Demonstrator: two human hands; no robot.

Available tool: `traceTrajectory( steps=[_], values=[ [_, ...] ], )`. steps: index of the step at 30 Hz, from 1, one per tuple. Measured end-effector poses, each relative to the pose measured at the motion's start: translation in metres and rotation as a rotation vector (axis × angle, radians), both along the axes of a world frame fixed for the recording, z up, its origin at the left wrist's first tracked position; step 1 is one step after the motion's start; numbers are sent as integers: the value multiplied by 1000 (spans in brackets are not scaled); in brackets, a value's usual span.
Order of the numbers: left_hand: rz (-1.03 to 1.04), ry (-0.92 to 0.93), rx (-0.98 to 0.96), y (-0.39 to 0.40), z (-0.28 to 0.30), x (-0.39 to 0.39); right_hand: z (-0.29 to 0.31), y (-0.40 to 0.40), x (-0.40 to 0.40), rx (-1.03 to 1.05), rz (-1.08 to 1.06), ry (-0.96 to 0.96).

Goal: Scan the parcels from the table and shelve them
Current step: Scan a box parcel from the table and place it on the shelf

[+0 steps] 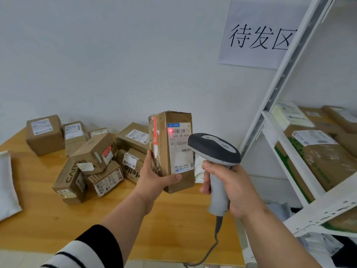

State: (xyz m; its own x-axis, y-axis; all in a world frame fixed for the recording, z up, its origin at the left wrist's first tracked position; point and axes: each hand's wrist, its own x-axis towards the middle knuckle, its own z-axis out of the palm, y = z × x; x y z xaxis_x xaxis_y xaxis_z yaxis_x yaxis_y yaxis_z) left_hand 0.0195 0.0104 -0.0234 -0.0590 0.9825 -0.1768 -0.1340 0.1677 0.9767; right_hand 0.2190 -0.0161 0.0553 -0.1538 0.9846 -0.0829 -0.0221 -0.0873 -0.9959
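The left hand [154, 177] gripped the upright cardboard parcel [172, 151], label facing the barcode scanner [216, 163] clasped in the right hand [231, 186]; the shelf [293, 151] stood right.

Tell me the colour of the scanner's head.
Dark grey, with a lighter grey panel on top; the scanner shows in the head view.

single head-worn view, wide-angle, looking forward and down from close above the hands, facing a wooden table [173, 219] against a white wall [116, 55].
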Motion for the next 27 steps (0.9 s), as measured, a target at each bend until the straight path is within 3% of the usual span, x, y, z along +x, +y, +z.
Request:
traceTrajectory(
  steps=[27],
  values=[
    [-20,-89,25,-32,20,-26,-9,-38,-10,-105,-64,-130]
  ],
)
